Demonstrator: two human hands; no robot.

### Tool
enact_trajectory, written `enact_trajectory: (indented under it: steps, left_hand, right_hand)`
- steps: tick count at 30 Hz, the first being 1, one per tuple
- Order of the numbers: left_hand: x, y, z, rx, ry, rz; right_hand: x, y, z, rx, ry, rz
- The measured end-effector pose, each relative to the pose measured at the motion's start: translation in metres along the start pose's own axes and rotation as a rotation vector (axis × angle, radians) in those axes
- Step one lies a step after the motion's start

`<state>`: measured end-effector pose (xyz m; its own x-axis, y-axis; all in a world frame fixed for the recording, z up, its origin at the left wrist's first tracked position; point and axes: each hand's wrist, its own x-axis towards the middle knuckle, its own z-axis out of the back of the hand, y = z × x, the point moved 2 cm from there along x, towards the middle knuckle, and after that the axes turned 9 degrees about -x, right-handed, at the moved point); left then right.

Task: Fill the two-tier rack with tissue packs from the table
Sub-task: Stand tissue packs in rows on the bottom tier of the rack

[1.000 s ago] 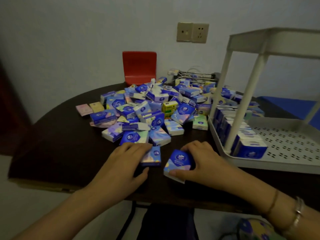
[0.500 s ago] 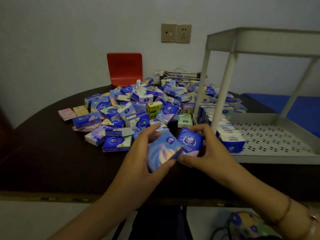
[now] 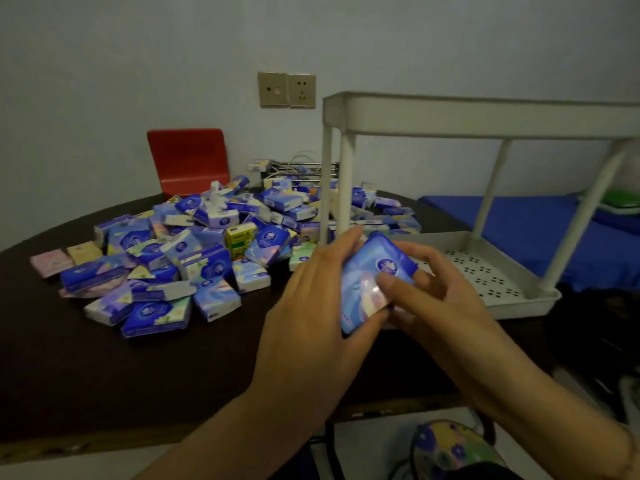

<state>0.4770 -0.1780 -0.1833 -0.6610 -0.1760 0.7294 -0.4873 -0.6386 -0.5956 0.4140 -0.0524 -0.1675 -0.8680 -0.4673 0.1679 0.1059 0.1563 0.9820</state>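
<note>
Both hands, left hand and right hand, clasped around blue tissue packs beside rack.

Left hand and right hand meet, fingers curled.

Packs heaped mid-counter, reaching its back edge. Rack on counter's right edge. Both hands, left and right, hold packs above the front edge, just left of rack. Chair behind the back edge.
</note>
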Motion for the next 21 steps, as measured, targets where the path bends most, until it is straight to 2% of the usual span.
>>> enact_trajectory:
  steps: [2,5,7,9,12,15,21]
  left_hand:
    - [0.01,0.0,-0.013,0.142,0.055,-0.083]
    - [0.024,0.009,-0.021,0.481,0.143,-0.17]
    - [0.032,0.018,-0.021,0.72,0.265,-0.222]
    - [0.035,0.031,-0.02,0.889,0.365,-0.253]
    - [0.036,0.044,-0.021,0.995,0.397,-0.302]
    - [0.035,0.051,-0.023,1.029,0.411,-0.332]
    - [0.034,0.058,-0.024,1.057,0.43,-0.335]
  right_hand:
    - [0.008,0.0,0.018,-0.007,-0.054,0.003]
    - [0.035,0.002,0.051,-0.037,-0.165,-0.01]
    - [0.06,-0.002,0.074,-0.08,-0.257,-0.019]
    - [0.086,-0.011,0.088,-0.17,-0.27,-0.035]
    - [0.122,-0.03,0.089,-0.407,-0.147,-0.058]
    - [0.146,-0.044,0.075,-0.536,-0.004,-0.107]
    - [0.163,-0.054,0.067,-0.778,0.041,-0.004]
